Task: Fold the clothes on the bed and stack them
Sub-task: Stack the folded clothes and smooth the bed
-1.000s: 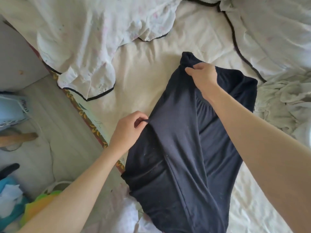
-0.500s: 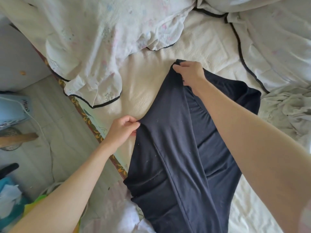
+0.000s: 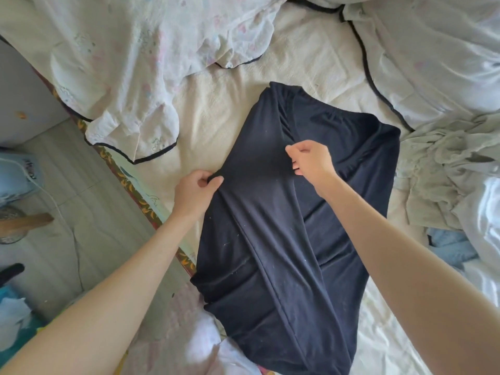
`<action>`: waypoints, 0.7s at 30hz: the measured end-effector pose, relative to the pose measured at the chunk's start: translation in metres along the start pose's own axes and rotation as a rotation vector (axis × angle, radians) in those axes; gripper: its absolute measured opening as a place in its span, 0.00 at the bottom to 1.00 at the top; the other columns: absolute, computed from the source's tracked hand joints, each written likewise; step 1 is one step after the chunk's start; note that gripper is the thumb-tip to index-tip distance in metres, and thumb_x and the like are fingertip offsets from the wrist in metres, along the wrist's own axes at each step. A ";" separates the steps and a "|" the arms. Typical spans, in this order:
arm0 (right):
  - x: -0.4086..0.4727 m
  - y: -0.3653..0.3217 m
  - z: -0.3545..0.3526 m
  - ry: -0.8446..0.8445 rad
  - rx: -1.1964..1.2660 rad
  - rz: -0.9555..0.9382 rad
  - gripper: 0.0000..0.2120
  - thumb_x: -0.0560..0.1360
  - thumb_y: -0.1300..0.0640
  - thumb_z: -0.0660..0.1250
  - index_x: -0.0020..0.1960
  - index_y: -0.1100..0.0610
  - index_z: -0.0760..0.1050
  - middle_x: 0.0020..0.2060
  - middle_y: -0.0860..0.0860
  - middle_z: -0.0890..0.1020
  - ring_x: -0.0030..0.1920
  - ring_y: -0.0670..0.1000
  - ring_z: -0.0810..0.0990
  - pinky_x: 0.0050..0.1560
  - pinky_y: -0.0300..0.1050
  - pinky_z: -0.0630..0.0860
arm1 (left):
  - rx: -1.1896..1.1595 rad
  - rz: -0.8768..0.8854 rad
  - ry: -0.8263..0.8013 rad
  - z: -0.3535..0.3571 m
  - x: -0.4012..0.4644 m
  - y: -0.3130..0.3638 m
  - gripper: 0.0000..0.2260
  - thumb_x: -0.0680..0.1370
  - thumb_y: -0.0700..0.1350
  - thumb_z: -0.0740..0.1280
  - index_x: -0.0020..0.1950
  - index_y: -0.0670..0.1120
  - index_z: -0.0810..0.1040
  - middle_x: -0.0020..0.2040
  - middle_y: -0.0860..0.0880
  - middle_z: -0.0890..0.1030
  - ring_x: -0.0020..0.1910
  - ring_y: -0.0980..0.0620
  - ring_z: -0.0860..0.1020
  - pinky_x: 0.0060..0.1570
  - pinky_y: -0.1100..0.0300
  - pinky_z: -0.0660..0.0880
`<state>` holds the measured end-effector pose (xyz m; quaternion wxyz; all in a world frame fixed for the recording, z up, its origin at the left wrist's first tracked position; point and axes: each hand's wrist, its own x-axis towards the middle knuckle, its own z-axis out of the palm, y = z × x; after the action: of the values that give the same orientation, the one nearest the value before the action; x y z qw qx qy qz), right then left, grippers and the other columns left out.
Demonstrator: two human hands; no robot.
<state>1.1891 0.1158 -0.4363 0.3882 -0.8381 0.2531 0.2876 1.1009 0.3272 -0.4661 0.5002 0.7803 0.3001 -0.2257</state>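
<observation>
A dark navy garment [image 3: 273, 239] lies lengthwise on the cream bed sheet [image 3: 216, 112], its near end hanging over the bed's edge. One long side is folded over toward the middle. My left hand [image 3: 196, 190] pinches the garment's left edge about halfway along. My right hand [image 3: 311, 161] hovers with curled fingers over the folded layer near the garment's middle; whether it grips the cloth is unclear.
A white floral cloth with black piping [image 3: 130, 77] lies crumpled at the far left of the bed, another [image 3: 433, 58] at the far right. A pale green crumpled garment [image 3: 446, 169] sits right of the navy one. The floor [image 3: 81, 207] with clutter is on the left.
My right hand let go of the garment's far end and drew back toward the middle. The far end now lies flat on the sheet. My left hand keeps its pinch.
</observation>
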 end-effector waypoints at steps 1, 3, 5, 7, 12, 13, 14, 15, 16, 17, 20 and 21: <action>-0.005 0.003 -0.003 -0.008 -0.004 0.002 0.05 0.77 0.52 0.65 0.44 0.53 0.76 0.38 0.50 0.79 0.43 0.50 0.78 0.55 0.52 0.78 | 0.013 0.023 0.029 0.002 -0.005 0.000 0.09 0.77 0.48 0.67 0.54 0.46 0.76 0.44 0.53 0.77 0.42 0.56 0.75 0.43 0.67 0.70; -0.020 0.015 -0.008 0.009 -0.072 -0.003 0.07 0.77 0.53 0.63 0.51 0.54 0.77 0.43 0.49 0.80 0.48 0.51 0.78 0.57 0.50 0.76 | 0.005 0.057 0.104 0.005 -0.021 -0.002 0.08 0.78 0.47 0.67 0.54 0.49 0.72 0.43 0.58 0.75 0.41 0.61 0.74 0.37 0.74 0.68; -0.041 0.035 -0.016 0.045 -0.079 0.015 0.12 0.77 0.53 0.63 0.58 0.55 0.75 0.47 0.49 0.80 0.51 0.51 0.77 0.57 0.49 0.75 | -0.022 0.047 0.177 0.012 -0.042 -0.008 0.10 0.77 0.45 0.68 0.54 0.51 0.69 0.44 0.59 0.73 0.41 0.62 0.73 0.35 0.78 0.68; -0.063 0.063 -0.024 0.039 -0.042 0.052 0.12 0.77 0.54 0.63 0.57 0.57 0.76 0.48 0.50 0.80 0.52 0.54 0.78 0.57 0.51 0.76 | -0.033 0.023 0.242 0.022 -0.067 -0.019 0.10 0.77 0.44 0.67 0.53 0.51 0.67 0.44 0.57 0.73 0.39 0.61 0.73 0.34 0.78 0.68; -0.123 0.152 -0.034 0.002 -0.139 0.130 0.13 0.77 0.58 0.60 0.44 0.69 0.74 0.39 0.66 0.76 0.45 0.68 0.74 0.45 0.51 0.73 | -0.136 -0.079 0.236 0.063 -0.134 -0.056 0.06 0.78 0.40 0.65 0.52 0.48 0.70 0.41 0.53 0.76 0.37 0.56 0.76 0.43 0.63 0.74; -0.135 0.171 -0.035 -0.018 -0.173 0.151 0.14 0.77 0.58 0.60 0.44 0.70 0.74 0.38 0.66 0.75 0.45 0.67 0.74 0.43 0.50 0.71 | -0.138 -0.135 0.179 0.074 -0.146 -0.064 0.04 0.78 0.41 0.65 0.51 0.47 0.72 0.41 0.51 0.77 0.37 0.54 0.78 0.45 0.57 0.77; -0.145 0.189 -0.036 -0.046 -0.199 0.167 0.14 0.77 0.57 0.59 0.41 0.67 0.72 0.36 0.63 0.74 0.42 0.66 0.73 0.39 0.48 0.67 | -0.126 -0.182 0.117 0.085 -0.158 -0.071 0.03 0.78 0.42 0.65 0.49 0.47 0.73 0.41 0.50 0.79 0.37 0.53 0.79 0.46 0.53 0.78; -0.155 0.205 -0.036 -0.077 -0.215 0.175 0.13 0.78 0.56 0.58 0.37 0.63 0.68 0.34 0.59 0.71 0.37 0.61 0.70 0.37 0.47 0.63 | -0.103 -0.219 0.056 0.097 -0.170 -0.078 0.02 0.78 0.42 0.66 0.48 0.48 0.74 0.42 0.50 0.79 0.37 0.53 0.80 0.46 0.52 0.78; -0.163 0.221 -0.035 -0.104 -0.220 0.174 0.14 0.78 0.56 0.58 0.35 0.60 0.64 0.32 0.56 0.68 0.35 0.56 0.67 0.36 0.46 0.61 | -0.081 -0.249 0.003 0.109 -0.183 -0.084 0.02 0.78 0.43 0.66 0.47 0.48 0.74 0.42 0.49 0.80 0.37 0.55 0.80 0.46 0.53 0.79; -0.170 0.236 -0.035 -0.126 -0.221 0.166 0.15 0.78 0.56 0.57 0.33 0.58 0.60 0.30 0.55 0.66 0.34 0.53 0.65 0.35 0.46 0.59 | -0.067 -0.271 -0.039 0.121 -0.195 -0.089 0.02 0.78 0.44 0.66 0.46 0.49 0.74 0.43 0.49 0.81 0.37 0.56 0.80 0.44 0.56 0.79; -0.186 0.267 -0.035 -0.180 -0.218 0.142 0.21 0.79 0.55 0.58 0.30 0.53 0.55 0.25 0.49 0.60 0.28 0.48 0.59 0.30 0.42 0.56 | -0.050 -0.295 -0.077 0.150 -0.227 -0.100 0.04 0.77 0.46 0.67 0.44 0.50 0.74 0.44 0.49 0.81 0.38 0.56 0.80 0.43 0.60 0.77; -0.190 0.275 -0.035 -0.196 -0.207 0.148 0.21 0.79 0.53 0.59 0.30 0.53 0.56 0.25 0.48 0.61 0.28 0.48 0.59 0.30 0.41 0.56 | -0.017 -0.276 -0.057 0.158 -0.234 -0.101 0.04 0.77 0.47 0.67 0.43 0.50 0.74 0.43 0.49 0.81 0.40 0.54 0.81 0.45 0.58 0.77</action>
<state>0.8868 -0.0310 -0.4279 0.3003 -0.8207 0.2443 0.4204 0.8541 0.1584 -0.4415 0.4794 0.7206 0.3921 -0.3117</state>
